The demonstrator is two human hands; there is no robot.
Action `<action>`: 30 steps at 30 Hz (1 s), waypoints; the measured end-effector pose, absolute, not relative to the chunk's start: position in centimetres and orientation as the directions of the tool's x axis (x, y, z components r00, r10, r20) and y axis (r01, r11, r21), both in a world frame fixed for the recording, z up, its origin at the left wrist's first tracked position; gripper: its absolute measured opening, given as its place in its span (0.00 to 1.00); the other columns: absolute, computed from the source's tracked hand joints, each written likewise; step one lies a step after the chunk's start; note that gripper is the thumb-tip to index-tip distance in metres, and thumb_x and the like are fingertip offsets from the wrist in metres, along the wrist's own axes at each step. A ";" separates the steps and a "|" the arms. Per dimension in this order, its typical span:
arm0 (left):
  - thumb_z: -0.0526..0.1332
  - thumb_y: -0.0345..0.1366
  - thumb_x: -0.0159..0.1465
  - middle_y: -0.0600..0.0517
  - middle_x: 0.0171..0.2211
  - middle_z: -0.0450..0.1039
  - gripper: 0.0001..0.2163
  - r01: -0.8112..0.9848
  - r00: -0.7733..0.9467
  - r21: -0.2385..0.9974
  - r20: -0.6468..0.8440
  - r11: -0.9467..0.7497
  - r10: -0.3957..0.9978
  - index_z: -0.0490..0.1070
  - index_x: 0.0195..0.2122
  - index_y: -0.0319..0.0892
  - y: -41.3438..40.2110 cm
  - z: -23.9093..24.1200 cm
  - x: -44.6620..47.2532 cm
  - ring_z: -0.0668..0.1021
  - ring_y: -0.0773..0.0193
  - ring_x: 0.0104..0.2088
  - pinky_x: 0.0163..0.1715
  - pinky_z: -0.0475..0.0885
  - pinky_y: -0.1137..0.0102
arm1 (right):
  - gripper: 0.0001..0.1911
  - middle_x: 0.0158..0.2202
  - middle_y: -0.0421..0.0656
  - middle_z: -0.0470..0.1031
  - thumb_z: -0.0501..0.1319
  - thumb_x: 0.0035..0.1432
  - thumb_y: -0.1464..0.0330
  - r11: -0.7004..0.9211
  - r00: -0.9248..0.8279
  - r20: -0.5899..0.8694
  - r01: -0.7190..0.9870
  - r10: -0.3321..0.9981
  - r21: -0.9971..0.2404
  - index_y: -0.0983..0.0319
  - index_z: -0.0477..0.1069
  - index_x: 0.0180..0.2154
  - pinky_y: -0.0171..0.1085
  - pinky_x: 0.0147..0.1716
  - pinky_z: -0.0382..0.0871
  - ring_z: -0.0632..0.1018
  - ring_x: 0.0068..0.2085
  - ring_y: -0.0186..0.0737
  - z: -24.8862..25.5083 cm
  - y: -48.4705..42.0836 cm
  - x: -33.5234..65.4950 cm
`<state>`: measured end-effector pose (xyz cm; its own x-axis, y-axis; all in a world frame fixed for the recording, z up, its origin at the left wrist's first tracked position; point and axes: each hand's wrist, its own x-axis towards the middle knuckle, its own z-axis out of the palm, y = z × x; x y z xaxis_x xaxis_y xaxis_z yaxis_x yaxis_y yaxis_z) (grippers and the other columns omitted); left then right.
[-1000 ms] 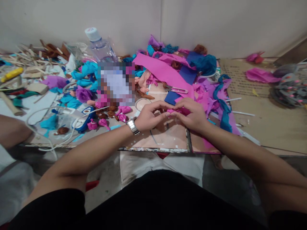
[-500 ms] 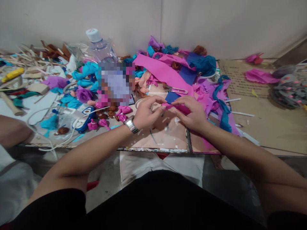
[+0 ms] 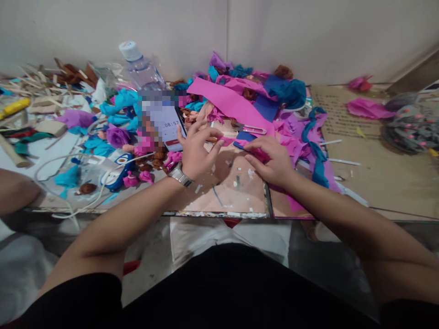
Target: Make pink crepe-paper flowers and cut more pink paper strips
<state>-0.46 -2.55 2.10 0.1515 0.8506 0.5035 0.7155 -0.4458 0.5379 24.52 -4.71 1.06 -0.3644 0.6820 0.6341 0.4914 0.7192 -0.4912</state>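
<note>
My left hand [image 3: 200,151] is open with its fingers spread, just right of a phone [image 3: 173,130] that displays a timer. A silver watch is on that wrist. Between the fingertips of my right hand [image 3: 272,160], a narrow strip of blue crepe paper [image 3: 240,145] is pinched, its end pointing left. Pink paper shows behind the thumb and index finger. Thread snips [image 3: 250,129] lie just beyond, on a wide pink crepe strip [image 3: 233,103]. Small paper scraps are scattered on the board [image 3: 233,192] below the hands.
Crumpled coloured paper is heaped at the back. A clear bottle [image 3: 144,73] stands behind the phone. Left are a white cable [image 3: 72,155], a blue device [image 3: 118,176], wooden sticks and a yellow-handled tool [image 3: 15,108]. Cardboard [image 3: 377,173] lies right. Another person's limb [image 3: 17,192] shows at left.
My left hand has come away from the blue paper, moving left towards the phone, and its fingers have spread. The right hand stays near the same spot.
</note>
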 end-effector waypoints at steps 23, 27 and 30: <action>0.73 0.44 0.64 0.44 0.48 0.84 0.16 0.020 0.362 0.912 0.376 -0.410 0.853 0.79 0.48 0.42 -3.7 -0.2 1.5 0.85 0.60 0.47 0.51 0.79 0.63 | 0.08 0.38 0.45 0.85 0.68 0.68 0.59 0.743 -0.367 0.664 0.483 0.652 -0.463 0.55 0.80 0.39 0.51 0.48 0.73 0.83 0.43 0.49 1.1 -4.9 24.3; 0.76 0.45 0.61 0.44 0.47 0.85 0.18 -0.073 0.361 0.942 0.332 -0.329 0.871 0.78 0.46 0.41 -3.8 -0.1 1.8 0.86 0.60 0.45 0.49 0.81 0.65 | 0.08 0.36 0.44 0.85 0.67 0.67 0.59 0.736 -0.359 0.658 0.478 0.662 -0.480 0.56 0.79 0.37 0.51 0.46 0.72 0.82 0.40 0.48 1.1 -5.0 24.1; 0.78 0.44 0.58 0.43 0.47 0.85 0.19 -0.113 0.367 0.957 0.291 -0.268 0.884 0.78 0.45 0.41 -4.1 0.1 2.0 0.86 0.60 0.45 0.48 0.83 0.65 | 0.08 0.35 0.44 0.85 0.67 0.66 0.60 0.728 -0.350 0.654 0.482 0.671 -0.488 0.56 0.79 0.36 0.51 0.45 0.72 0.82 0.39 0.49 1.1 -5.0 24.0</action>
<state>2.03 -4.10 0.14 0.3667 0.8836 0.2910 -0.1128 -0.2682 0.9567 24.03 -5.00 1.14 -0.3502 0.6707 0.6538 0.4818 0.7276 -0.4883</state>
